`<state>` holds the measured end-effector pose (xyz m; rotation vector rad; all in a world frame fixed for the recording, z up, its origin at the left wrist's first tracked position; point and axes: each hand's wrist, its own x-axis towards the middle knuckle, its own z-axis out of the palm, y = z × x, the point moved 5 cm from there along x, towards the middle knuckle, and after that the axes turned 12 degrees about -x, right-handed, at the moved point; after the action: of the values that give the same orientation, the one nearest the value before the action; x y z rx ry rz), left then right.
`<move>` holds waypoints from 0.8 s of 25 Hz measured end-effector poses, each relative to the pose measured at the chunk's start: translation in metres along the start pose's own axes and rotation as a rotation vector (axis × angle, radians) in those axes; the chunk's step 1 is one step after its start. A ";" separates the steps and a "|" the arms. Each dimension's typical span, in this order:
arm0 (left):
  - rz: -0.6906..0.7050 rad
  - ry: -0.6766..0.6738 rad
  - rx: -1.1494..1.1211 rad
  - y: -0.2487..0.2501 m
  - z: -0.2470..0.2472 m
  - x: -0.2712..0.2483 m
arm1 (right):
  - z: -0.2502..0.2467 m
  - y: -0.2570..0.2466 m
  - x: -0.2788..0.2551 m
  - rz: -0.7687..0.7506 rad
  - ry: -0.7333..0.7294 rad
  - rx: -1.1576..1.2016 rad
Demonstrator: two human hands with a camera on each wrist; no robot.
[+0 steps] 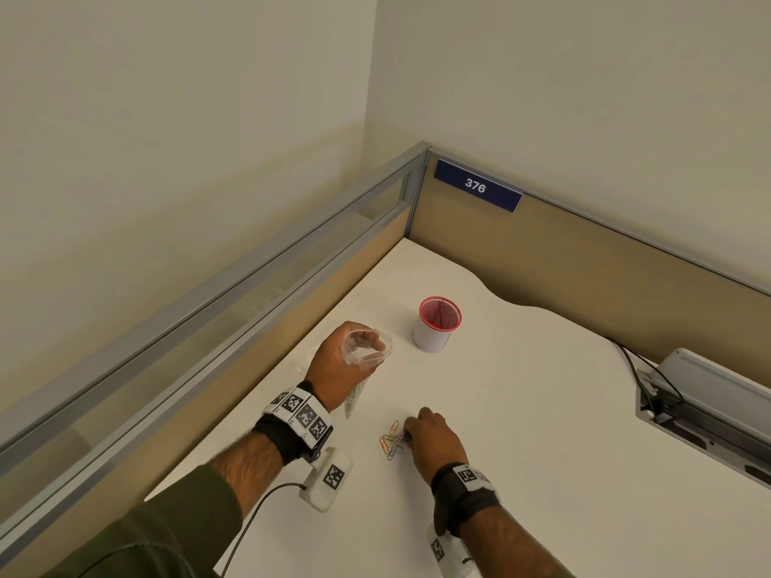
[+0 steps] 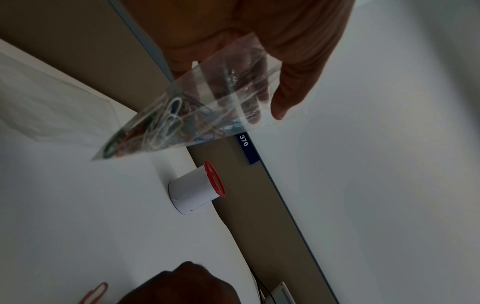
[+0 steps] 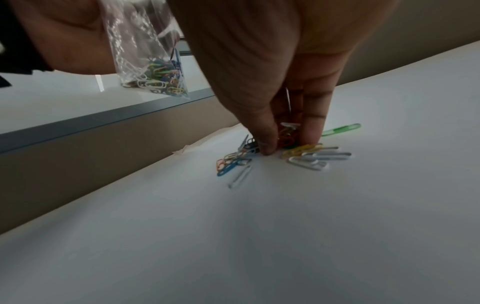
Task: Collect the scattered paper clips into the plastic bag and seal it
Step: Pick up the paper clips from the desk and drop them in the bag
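My left hand holds a clear plastic bag above the white desk, its mouth spread open upward. Several coloured paper clips sit in the bag's lower corner, also seen in the bag from the right wrist view. My right hand is down on the desk, thumb and fingertips pinching a few clips out of a small pile of coloured paper clips. White, yellow, blue and green clips lie loose around the fingers.
A white cup with a red mesh insert stands beyond the left hand. Partition walls close the desk's far corner, with a blue "376" sign. A cable box sits in a cut-out at right. A second flat plastic bag lies near the left edge.
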<state>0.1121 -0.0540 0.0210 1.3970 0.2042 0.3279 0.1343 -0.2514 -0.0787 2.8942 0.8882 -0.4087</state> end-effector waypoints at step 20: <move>-0.038 -0.016 -0.006 -0.017 0.014 0.005 | -0.162 0.012 -0.018 0.094 0.407 0.645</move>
<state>0.1237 -0.0678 0.0067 1.3882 0.2157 0.2857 0.1637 -0.2447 0.0820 3.6910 0.7634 -0.1013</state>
